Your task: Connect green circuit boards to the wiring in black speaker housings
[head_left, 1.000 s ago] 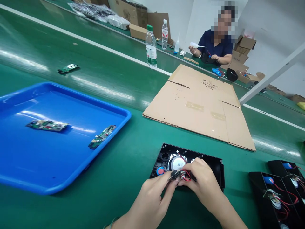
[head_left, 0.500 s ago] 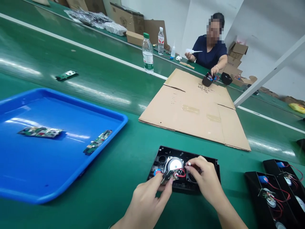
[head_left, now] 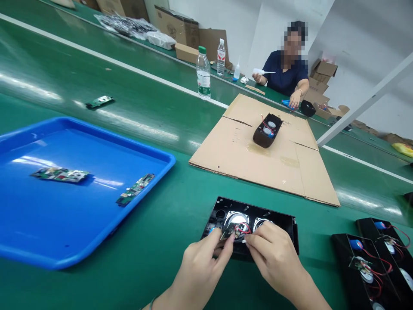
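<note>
Just now, the right hand (head_left: 277, 249) came in beside the circuit board (head_left: 227, 231), a small white piece (head_left: 244, 241) in its pinch.

Half a second earlier it stood farther right, over the right-hand speaker (head_left: 259, 222); now its fingertips were just beside those of the left hand (head_left: 201, 262), which gripped the board at a tilt, red wires (head_left: 248, 227) looping near both sets of fingers. Contact between piece and board: couldn't tell. My reading: both hands were now working jointly, nothing finished. Black case (head_left: 284, 218) lay beneath the fingers. Well beyond them, another case (head_left: 265, 138) had appeared on the cardboard (head_left: 258, 168), apart from a co-worker's hand (head_left: 294, 99).
</note>
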A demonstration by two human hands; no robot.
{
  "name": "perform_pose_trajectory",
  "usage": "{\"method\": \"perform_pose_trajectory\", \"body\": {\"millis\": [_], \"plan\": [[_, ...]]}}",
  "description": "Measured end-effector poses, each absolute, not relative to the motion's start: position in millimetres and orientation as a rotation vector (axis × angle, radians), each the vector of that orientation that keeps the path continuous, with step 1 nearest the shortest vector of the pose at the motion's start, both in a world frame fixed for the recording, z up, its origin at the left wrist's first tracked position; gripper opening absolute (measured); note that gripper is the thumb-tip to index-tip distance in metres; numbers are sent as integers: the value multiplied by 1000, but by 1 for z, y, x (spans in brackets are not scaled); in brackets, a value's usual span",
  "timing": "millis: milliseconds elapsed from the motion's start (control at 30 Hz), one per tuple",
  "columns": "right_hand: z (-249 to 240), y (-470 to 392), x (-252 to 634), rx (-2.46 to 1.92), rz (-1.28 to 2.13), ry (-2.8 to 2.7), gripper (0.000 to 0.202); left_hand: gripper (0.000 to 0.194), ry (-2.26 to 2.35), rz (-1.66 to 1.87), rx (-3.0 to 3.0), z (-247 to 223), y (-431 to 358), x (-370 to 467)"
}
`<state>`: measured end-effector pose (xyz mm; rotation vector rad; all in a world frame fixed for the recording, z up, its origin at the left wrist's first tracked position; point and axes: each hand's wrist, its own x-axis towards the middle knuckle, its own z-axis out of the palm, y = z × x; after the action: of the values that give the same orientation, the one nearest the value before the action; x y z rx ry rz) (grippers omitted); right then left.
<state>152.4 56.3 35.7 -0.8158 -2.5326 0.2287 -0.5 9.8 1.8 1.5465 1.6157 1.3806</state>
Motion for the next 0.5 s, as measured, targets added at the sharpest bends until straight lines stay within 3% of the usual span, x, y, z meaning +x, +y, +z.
{"method": "perform_pose_trajectory", "body": {"millis": [500], "plan": [[25,53,139,-830,-142,-2512,35,26,1618,1367,1604,1,10,2]]}}
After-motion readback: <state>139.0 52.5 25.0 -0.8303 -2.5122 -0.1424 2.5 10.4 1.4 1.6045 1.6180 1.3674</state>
